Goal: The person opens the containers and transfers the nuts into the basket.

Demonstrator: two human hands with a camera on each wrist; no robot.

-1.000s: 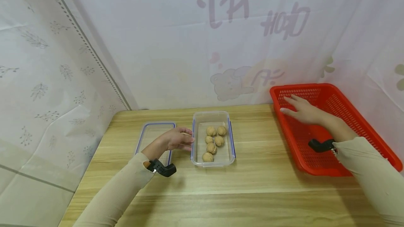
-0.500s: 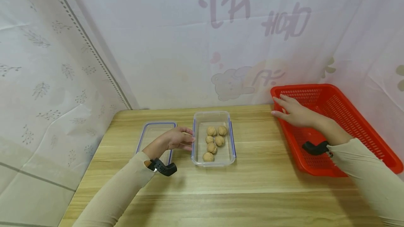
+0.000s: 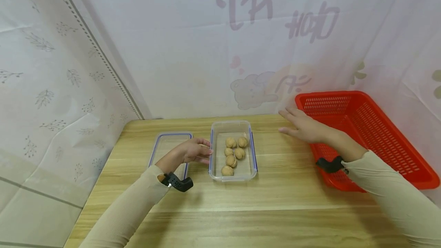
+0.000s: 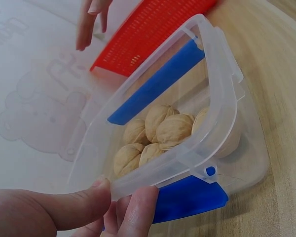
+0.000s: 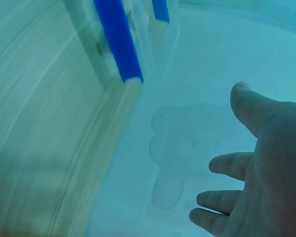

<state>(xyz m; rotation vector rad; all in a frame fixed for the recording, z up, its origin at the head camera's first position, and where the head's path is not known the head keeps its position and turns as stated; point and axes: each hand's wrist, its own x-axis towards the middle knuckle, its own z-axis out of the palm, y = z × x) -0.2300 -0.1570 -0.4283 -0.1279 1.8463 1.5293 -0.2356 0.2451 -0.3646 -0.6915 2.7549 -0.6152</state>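
A clear plastic food container point(image 3: 236, 178) with blue side clips stands on the table, several walnuts point(image 3: 231, 160) lying on its floor. My left hand point(image 3: 194, 150) pinches the container's left rim; in the left wrist view its thumb point(image 4: 91, 200) is at the top edge and the fingers lie outside, beside the blue clip point(image 4: 190, 198). To the right, my right hand point(image 3: 306, 126) is in the air by the left rim of the red basket point(image 3: 389, 144). Its fingers are spread with nothing between them, as the right wrist view also shows.
A clear lid with a blue seal point(image 3: 159, 146) lies left of the container, partly under the left hand and wrist. Printed curtains point(image 3: 186, 49) hang behind the wooden table point(image 3: 220, 225) and along both sides. The basket takes up the table's right end.
My right hand has moved left, from over the basket to beyond its left rim, fingers still spread. The left hand, container and walnuts have stayed put.
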